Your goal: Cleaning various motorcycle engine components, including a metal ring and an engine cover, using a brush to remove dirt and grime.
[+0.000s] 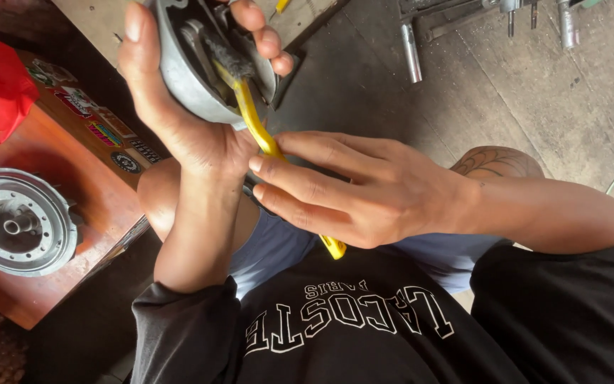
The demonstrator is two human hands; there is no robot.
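Mid-scrub: left hand [179,121] grips the grey round metal part [186,64] at top centre, right hand [349,188] pinches the yellow brush [257,128], bristles probably inside, so next needs short steady strokes.

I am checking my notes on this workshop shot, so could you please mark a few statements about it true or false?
1. The left hand holds a grey metal part. True.
2. The right hand grips a blue screwdriver. False: it grips a yellow-handled brush.
3. The brush's dark bristles lie inside the metal part. True.
4. The round metal hub lies on the concrete floor. False: it lies on a reddish wooden table.
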